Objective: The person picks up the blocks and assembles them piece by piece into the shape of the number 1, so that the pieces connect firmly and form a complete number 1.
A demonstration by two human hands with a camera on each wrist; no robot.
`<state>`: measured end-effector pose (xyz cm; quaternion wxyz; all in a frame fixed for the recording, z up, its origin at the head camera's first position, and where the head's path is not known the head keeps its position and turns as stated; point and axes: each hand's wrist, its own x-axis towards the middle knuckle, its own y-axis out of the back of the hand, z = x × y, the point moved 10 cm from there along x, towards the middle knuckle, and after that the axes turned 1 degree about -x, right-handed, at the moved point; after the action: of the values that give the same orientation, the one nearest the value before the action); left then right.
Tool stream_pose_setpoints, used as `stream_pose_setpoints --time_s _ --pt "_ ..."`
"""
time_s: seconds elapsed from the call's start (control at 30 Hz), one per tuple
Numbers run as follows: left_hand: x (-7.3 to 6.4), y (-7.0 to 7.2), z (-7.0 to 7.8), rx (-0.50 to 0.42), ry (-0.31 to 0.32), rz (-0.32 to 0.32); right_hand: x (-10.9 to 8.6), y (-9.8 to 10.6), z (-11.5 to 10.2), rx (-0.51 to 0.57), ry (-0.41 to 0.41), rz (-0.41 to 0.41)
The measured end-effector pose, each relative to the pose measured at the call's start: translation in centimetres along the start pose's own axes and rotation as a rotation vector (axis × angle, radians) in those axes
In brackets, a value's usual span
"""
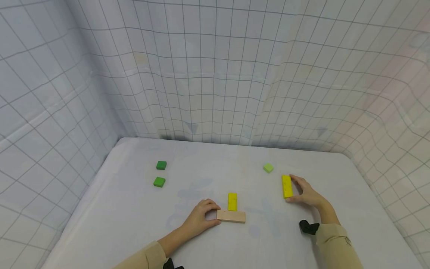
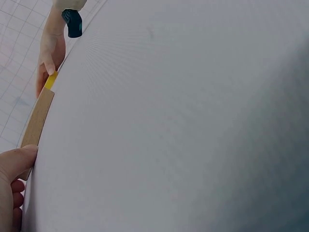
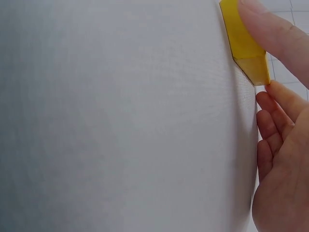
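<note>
My left hand (image 1: 199,219) pinches the left end of a plain wooden block (image 1: 231,216), thumb on the near side and fingers on the far side. That block lies lengthwise across the table. Just behind it, a yellow block (image 1: 232,201) points away from me, its near end at or very close to the wood. Farther right, my right hand (image 1: 309,195) holds a second yellow block (image 1: 287,186) by its ends, between thumb and index finger. In the right wrist view the thumb lies along this yellow block (image 3: 241,36) and the other fingers are loosely bent.
Two green blocks, a darker one (image 1: 161,165) and a brighter one (image 1: 159,182), lie at the left of the white table (image 1: 134,231). A light green block (image 1: 268,167) sits back right. Gridded white curtains (image 1: 218,74) hang behind and on both sides.
</note>
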<state>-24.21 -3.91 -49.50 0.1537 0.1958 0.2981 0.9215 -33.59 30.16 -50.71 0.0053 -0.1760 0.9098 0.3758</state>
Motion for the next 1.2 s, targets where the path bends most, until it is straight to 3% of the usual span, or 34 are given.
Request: stream_pose_setpoints --time_s 0.93,1.2 --pt "-0.1 -0.1 -0.2 -0.005 0.006 -0.004 -0.2 0.6 0.3 0.024 -0.05 0.088" --pt "0.0 0.0 0.0 -0.013 -0.005 0.002 0.6 0.6 -1.4 0.08 -0.022 0.111"
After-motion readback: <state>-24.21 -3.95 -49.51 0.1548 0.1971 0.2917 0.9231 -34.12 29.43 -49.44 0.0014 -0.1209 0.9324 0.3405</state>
